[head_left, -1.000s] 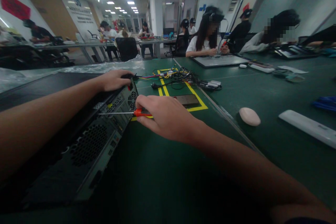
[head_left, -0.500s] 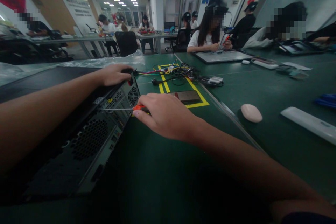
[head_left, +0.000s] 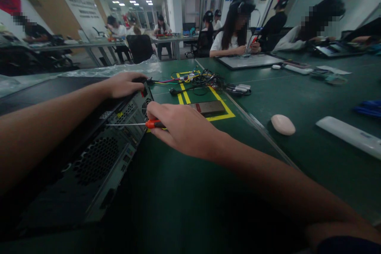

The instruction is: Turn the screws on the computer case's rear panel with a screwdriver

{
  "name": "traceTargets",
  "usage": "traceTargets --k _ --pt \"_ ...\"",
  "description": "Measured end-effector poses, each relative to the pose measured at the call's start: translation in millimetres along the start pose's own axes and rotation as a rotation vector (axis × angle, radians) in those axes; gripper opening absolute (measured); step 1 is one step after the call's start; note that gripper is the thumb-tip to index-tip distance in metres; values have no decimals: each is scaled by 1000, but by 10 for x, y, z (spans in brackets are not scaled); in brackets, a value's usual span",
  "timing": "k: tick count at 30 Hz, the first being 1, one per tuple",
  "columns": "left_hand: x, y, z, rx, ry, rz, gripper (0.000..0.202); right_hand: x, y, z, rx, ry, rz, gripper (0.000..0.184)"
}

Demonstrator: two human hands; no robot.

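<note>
Long office-type room, folks at desks toward 11 o'clock, and a dark green worktop (head_left: 178,178) filling most of my view. Clock positions are read from the right hand (head_left: 187,129). That hand is wrapped tight around the handle of a red-and-black screwdriver (head_left: 151,124). It's lying almost dead level: long axis 9-to-3, shaft pointing at 9, handle in the palm. The tip is up by the top edge of a computer case (head_left: 122,137); can't tell if it's actually seated on a screw.

The case sits over at 8 to 10 o'clock, its vented back panel slanting from about 7:30 to 1:30 and facing roughly 4. Left hand (head_left: 123,85), at 10, is draped over the far top corner; can't say whether it's gripping or just resting. So hands apart, each on its own thing.

Cable tangle (head_left: 211,79) at 1, flat brownish block (head_left: 210,107) at 2 inside yellow tape (head_left: 230,114), pale oval thing (head_left: 283,124) at 3, white bar (head_left: 348,135) farther out that way.
</note>
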State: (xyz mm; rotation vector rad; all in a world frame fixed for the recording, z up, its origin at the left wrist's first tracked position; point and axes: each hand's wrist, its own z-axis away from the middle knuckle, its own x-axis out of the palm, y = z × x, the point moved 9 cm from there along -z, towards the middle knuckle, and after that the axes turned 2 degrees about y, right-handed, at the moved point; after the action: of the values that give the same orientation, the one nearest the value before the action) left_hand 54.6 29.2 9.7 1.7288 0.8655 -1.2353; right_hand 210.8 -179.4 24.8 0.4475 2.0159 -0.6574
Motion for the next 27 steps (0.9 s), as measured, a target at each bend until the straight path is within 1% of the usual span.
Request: traceTargets --k 9,15,20,27 --pt "18 -56 -27 -7 6 -57 75 -50 18 7 22 17 -3 11" --pt "6 6 -7 8 10 -63 72 -62 50 13 51 18 1 10" --pt "-11 56 6 -9 -9 -93 70 -66 67 13 75 16 19 11" --pt "-7 96 21 3 -35 -71 71 -61 72 17 77 0 40 13"
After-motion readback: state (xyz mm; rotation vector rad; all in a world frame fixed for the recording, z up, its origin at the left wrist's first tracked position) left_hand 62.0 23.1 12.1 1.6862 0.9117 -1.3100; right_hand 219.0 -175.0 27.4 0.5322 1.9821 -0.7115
